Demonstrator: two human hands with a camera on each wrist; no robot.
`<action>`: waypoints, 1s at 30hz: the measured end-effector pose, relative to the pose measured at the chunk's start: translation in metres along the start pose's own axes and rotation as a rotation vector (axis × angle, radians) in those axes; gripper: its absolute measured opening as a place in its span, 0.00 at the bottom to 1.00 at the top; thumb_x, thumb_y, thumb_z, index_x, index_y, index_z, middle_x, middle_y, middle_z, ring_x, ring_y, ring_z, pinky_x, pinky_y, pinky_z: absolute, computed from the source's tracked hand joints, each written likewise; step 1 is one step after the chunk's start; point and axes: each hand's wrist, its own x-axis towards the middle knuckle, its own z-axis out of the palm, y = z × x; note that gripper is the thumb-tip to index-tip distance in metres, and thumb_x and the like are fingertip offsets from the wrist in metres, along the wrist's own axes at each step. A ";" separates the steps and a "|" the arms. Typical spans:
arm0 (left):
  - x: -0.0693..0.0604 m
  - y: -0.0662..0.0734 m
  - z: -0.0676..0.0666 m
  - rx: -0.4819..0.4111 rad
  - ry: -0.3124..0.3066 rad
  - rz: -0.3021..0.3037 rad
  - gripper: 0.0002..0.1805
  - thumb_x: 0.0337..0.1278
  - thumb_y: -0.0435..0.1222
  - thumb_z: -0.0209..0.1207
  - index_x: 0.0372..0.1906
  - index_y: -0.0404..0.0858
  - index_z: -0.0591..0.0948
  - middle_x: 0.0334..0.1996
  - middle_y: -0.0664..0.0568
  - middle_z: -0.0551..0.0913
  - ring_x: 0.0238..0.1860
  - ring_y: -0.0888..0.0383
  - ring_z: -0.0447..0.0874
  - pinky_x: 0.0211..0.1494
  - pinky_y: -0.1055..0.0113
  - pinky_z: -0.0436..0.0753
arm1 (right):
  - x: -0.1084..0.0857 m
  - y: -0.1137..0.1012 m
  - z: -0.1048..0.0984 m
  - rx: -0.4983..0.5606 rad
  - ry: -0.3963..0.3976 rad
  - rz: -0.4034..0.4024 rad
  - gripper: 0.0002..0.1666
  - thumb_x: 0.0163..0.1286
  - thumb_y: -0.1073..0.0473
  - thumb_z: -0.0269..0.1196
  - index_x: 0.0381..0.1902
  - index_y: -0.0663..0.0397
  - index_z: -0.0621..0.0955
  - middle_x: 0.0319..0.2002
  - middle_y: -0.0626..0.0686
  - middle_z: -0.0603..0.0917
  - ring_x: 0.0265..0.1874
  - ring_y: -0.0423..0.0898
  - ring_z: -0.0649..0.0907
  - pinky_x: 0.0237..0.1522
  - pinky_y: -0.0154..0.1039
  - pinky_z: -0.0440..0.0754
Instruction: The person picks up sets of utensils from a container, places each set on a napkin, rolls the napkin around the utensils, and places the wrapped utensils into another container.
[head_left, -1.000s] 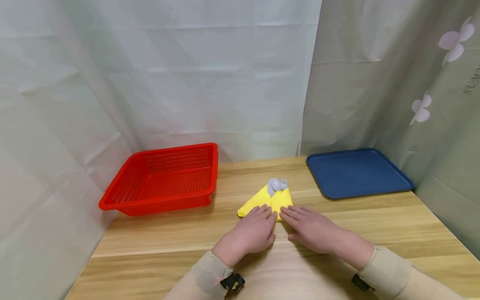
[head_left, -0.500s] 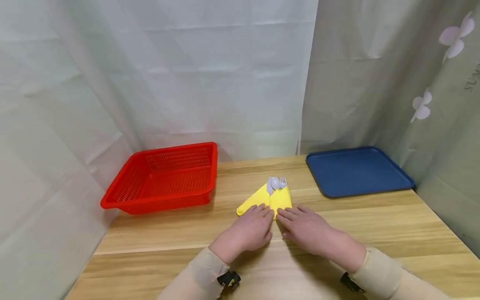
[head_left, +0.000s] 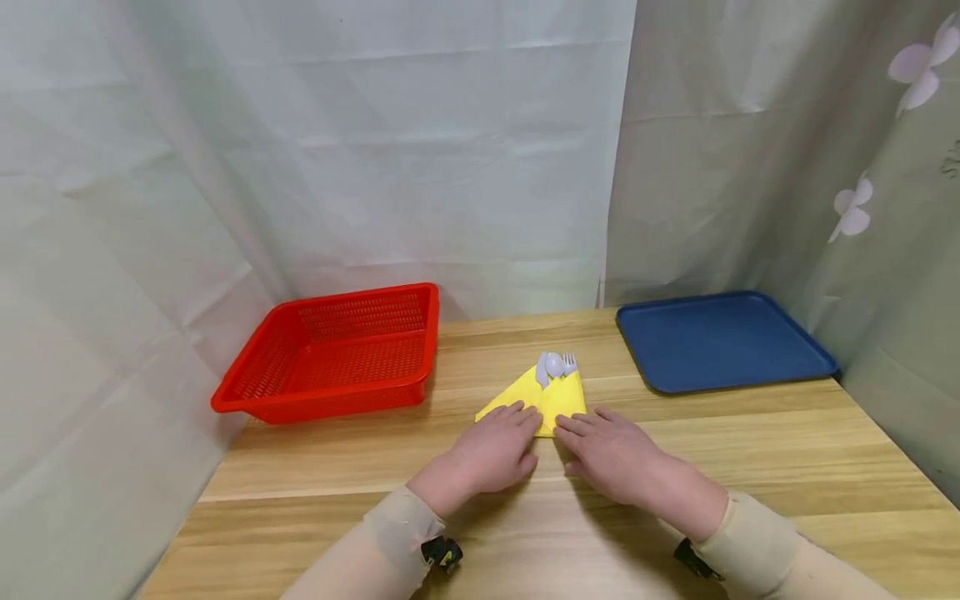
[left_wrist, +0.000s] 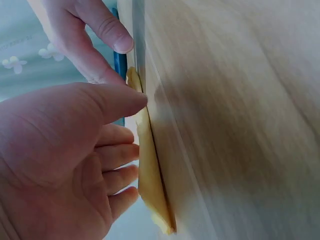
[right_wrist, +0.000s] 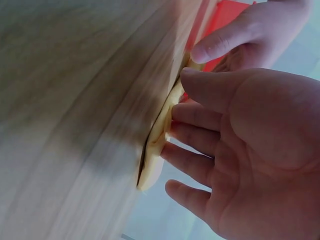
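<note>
A folded yellow napkin lies on the table, its left corner running out to a point. From its upper edge stick the ends of a grey knife, a spoon and a fork; the rest of each is inside the folds. My left hand rests its extended fingertips on the napkin's near left part. On the near right part lie the fingertips of my right hand. Seen from the left wrist, the napkin is a low, flat bundle under the fingers.
A red perforated plastic basket stands at the back left of the wooden table. At the back right lies a flat blue tray. Pale curtains hang close behind and at both sides.
My left hand has slid slightly left over the napkin, and my right hand has also shifted a little left. The napkin and cutlery stay in place.
</note>
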 end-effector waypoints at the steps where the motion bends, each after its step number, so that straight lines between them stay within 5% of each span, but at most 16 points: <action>1: 0.000 -0.001 0.000 -0.002 0.009 -0.002 0.33 0.80 0.45 0.62 0.81 0.35 0.73 0.80 0.45 0.74 0.82 0.45 0.68 0.85 0.51 0.65 | 0.000 0.000 0.000 -0.002 -0.001 -0.001 0.33 0.81 0.49 0.69 0.76 0.59 0.79 0.76 0.57 0.80 0.75 0.57 0.78 0.78 0.62 0.71; 6: -0.002 -0.009 -0.001 -0.028 0.112 -0.036 0.33 0.80 0.46 0.65 0.78 0.31 0.75 0.76 0.40 0.77 0.78 0.43 0.74 0.82 0.48 0.70 | 0.000 0.001 0.001 0.003 0.006 -0.009 0.33 0.81 0.49 0.69 0.76 0.59 0.79 0.76 0.57 0.79 0.75 0.57 0.78 0.78 0.61 0.71; 12: -0.004 -0.022 0.001 -0.106 0.207 -0.197 0.31 0.78 0.46 0.68 0.72 0.30 0.80 0.66 0.37 0.84 0.68 0.39 0.82 0.74 0.47 0.80 | -0.003 0.002 0.002 0.010 0.023 -0.013 0.33 0.80 0.50 0.70 0.75 0.59 0.80 0.75 0.57 0.80 0.74 0.58 0.79 0.77 0.59 0.74; 21: -0.004 -0.034 0.003 -0.141 0.183 -0.370 0.32 0.76 0.51 0.68 0.68 0.28 0.82 0.58 0.36 0.85 0.58 0.40 0.83 0.65 0.47 0.84 | -0.005 0.003 0.004 0.014 0.052 -0.031 0.32 0.80 0.51 0.70 0.75 0.60 0.80 0.75 0.58 0.80 0.74 0.59 0.79 0.75 0.59 0.75; 30: 0.001 -0.036 0.004 -0.185 0.122 -0.449 0.36 0.72 0.57 0.69 0.65 0.29 0.82 0.54 0.39 0.83 0.55 0.43 0.79 0.63 0.48 0.82 | -0.005 0.006 0.005 0.009 0.055 -0.037 0.32 0.80 0.50 0.70 0.75 0.59 0.80 0.76 0.57 0.79 0.74 0.58 0.79 0.75 0.57 0.76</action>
